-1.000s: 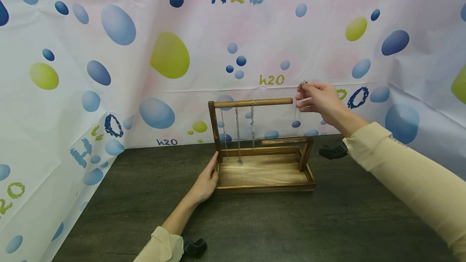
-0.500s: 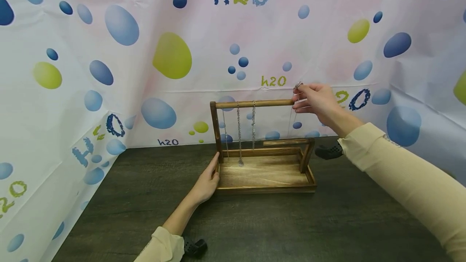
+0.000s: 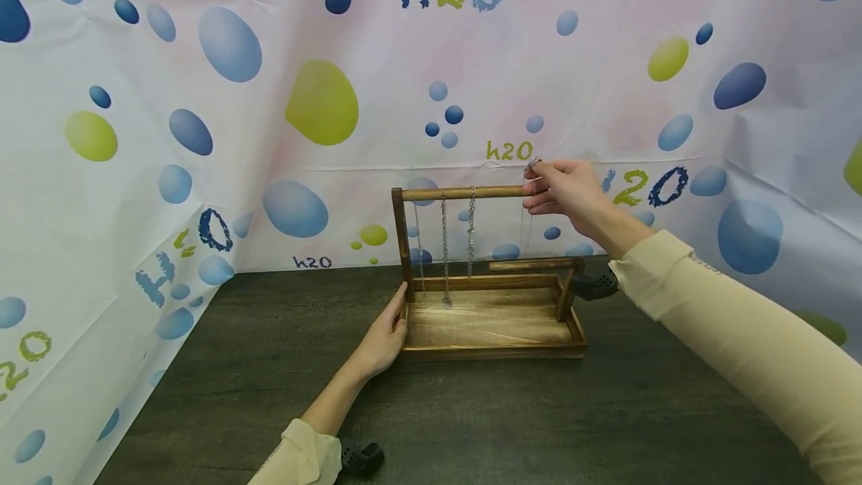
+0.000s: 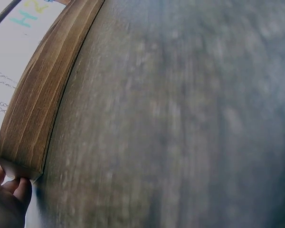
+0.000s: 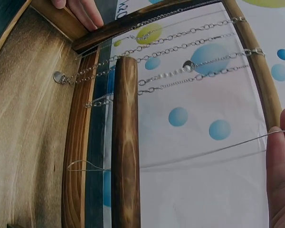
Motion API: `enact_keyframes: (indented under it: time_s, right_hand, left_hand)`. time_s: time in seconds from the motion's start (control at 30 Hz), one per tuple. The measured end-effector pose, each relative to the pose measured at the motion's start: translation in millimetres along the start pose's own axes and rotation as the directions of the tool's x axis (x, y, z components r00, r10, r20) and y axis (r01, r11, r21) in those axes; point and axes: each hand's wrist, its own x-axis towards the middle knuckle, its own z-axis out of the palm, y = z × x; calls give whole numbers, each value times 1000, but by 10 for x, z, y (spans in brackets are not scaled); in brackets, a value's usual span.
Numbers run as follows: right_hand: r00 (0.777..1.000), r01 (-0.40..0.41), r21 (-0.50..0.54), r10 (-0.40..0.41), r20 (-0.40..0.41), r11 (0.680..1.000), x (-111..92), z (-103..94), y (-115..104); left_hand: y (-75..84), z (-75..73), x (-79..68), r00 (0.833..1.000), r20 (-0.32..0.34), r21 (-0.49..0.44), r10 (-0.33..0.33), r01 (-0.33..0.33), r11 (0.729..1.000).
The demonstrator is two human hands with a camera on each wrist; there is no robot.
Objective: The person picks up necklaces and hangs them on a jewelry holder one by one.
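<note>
A wooden jewelry stand with a shallow tray, a high bar and a lower bar stands on the table. My left hand holds its left end; the left wrist view shows fingertips against the tray's corner. Over the free right end of the high bar, my right hand pinches a thin silver chain necklace. The necklace hangs as a long narrow loop, which crosses behind the lower bar in the right wrist view. Several silver chains drape from the high bar's left half.
The dark wood-grain table runs back to a white wall sheet printed with blue and green dots. One black clog-like object lies behind the right forearm, another beside the left sleeve.
My right hand has moved left with the necklace, from beyond the high bar's right end to over it. My left hand stays at the stand's left end.
</note>
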Motion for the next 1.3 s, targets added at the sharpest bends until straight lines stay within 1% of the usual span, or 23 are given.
enact_keyframes:
  time_s: [0.17, 0.27, 0.57, 0.93, 1.2, 1.3]
  right_hand:
    - [1000, -17, -30, 18, 8, 999, 18, 82, 3]
    - [999, -32, -33, 32, 13, 999, 22, 134, -7]
    - [999, -35, -33, 36, 13, 999, 52, 246, -19]
    - [999, -27, -35, 28, 28, 999, 65, 360, -3]
    - [999, -14, -35, 15, 45, 999, 45, 392, 8]
    - [998, -11, -50, 14, 59, 999, 25, 388, 32]
  left_hand:
    - [-148, -13, 71, 1000, 26, 6, 0, -1, 1000]
    - [-185, -20, 89, 999, 36, -11, -1, 2, 1000]
    - [-193, -24, 108, 999, 46, 9, -14, 14, 1000]
    - [-209, -19, 110, 999, 41, 16, -16, 15, 1000]
    - [-190, -20, 105, 999, 41, 10, -9, 9, 1000]
    - [-187, -23, 100, 999, 42, 9, -9, 9, 1000]
